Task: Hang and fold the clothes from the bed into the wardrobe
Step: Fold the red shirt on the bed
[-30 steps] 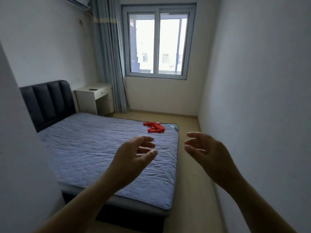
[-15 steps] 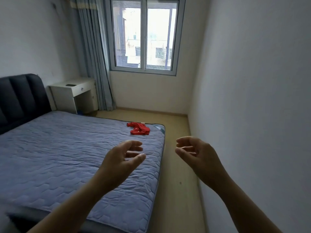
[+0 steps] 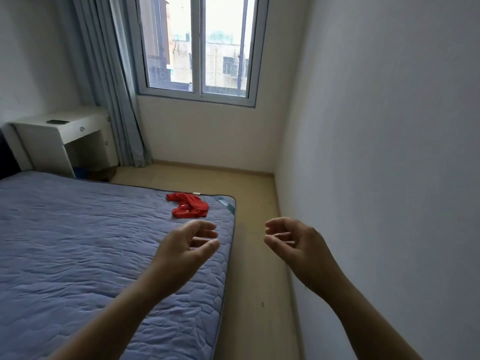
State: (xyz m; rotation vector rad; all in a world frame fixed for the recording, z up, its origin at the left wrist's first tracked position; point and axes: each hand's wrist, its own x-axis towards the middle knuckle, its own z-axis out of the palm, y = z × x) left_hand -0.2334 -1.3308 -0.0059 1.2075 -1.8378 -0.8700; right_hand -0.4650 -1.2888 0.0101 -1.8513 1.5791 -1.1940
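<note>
Red garment [image 3: 189, 209], maybe a top, on bed [image 3: 78, 242] corner; L grip [image 3: 185, 246], R grip [image 3: 294, 242] loosely curled, empty.

Red garment [image 3: 189, 209] crumpled near bed [image 3: 78, 255] corner; left hand [image 3: 185, 246], right hand [image 3: 296, 245] raised, holding nothing

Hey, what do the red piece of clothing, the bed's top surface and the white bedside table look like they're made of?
Red garment: thin, soft, matte fabric, maybe cotton knit; it lies crumpled in loose folds.
Bed surface: quilted blue-grey textile, with a stitched hexagon-like pattern and puckered wrinkles.
White bedside table: probably painted or laminated board, with flat, smooth, hard-edged panels.
</note>
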